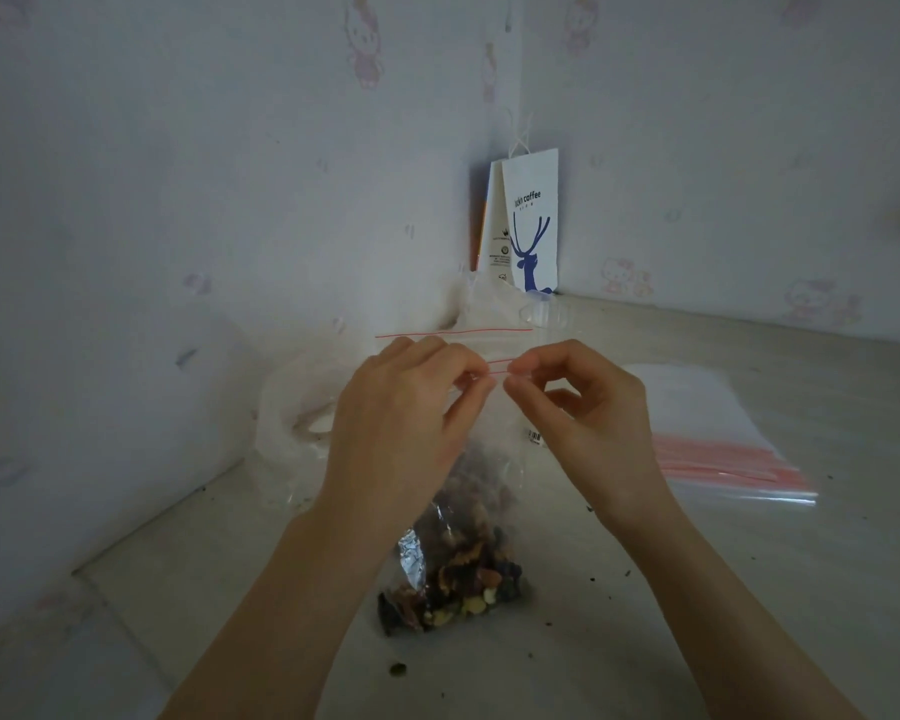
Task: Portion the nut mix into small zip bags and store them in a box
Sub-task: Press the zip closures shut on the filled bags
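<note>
Head camera view, looking down at a pale desk (749,589) set into a corner of walls papered with faint pink cartoon figures. Two bare hands meet at the centre of the frame, holding up a small clear zip bag (494,407) by its red-striped top edge. The left hand (401,423) has thumb and fingertips pressed together on the strip from the left; the right hand (588,407) pinches the same strip from the right, fingertips almost touching those of the left. Below the hands, a larger clear bag of nut mix (458,574) lies on the desk, showing brown, dark and pale pieces and a scrap of silver foil. To the right, a flat stack of empty zip bags (713,439) with pink-red strips rests on the desk. A crumpled clear plastic bag (292,407) sits to the left. In the corner behind stands a white paper bag (531,220) printed with a blue deer. Small dark crumbs dot the desk.
</note>
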